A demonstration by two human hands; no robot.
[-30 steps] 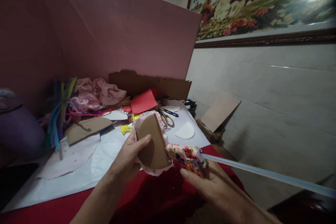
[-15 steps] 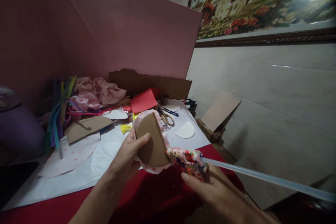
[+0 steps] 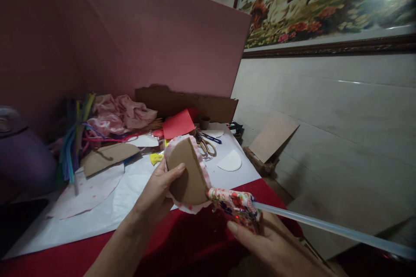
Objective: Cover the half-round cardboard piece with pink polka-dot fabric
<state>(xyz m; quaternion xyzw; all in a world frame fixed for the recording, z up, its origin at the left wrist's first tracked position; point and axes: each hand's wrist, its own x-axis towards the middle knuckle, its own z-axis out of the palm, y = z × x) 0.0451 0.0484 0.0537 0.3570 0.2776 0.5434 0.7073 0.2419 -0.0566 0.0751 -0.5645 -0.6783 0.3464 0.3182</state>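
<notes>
My left hand (image 3: pixel 164 184) grips a half-round cardboard piece (image 3: pixel 186 177) by its left side, thumb on the brown face. Pink-dotted white fabric (image 3: pixel 191 207) sticks out all round the cardboard's edge in a ruffle. In my right hand (image 3: pixel 250 242) is a hot glue gun (image 3: pixel 234 205) with a colourful patterned cover, a small red light showing on it. Its nozzle is at the lower right edge of the cardboard; whether it touches I cannot tell. A long translucent glue stick (image 3: pixel 325 225) runs out of the gun's back to the right.
Scissors (image 3: pixel 208 148), a dark blue cutter (image 3: pixel 212 138) and a white half-round piece (image 3: pixel 230 161) lie beyond my hands. Red paper (image 3: pixel 178 124), crumpled pink fabric (image 3: pixel 125 114), pipe cleaners (image 3: pixel 68 147) and a cardboard piece (image 3: pixel 108 158) fill the back left.
The glue gun and my right hand have shifted slightly down and right, the gun tilting a little. My left hand and the cardboard have barely moved.
</notes>
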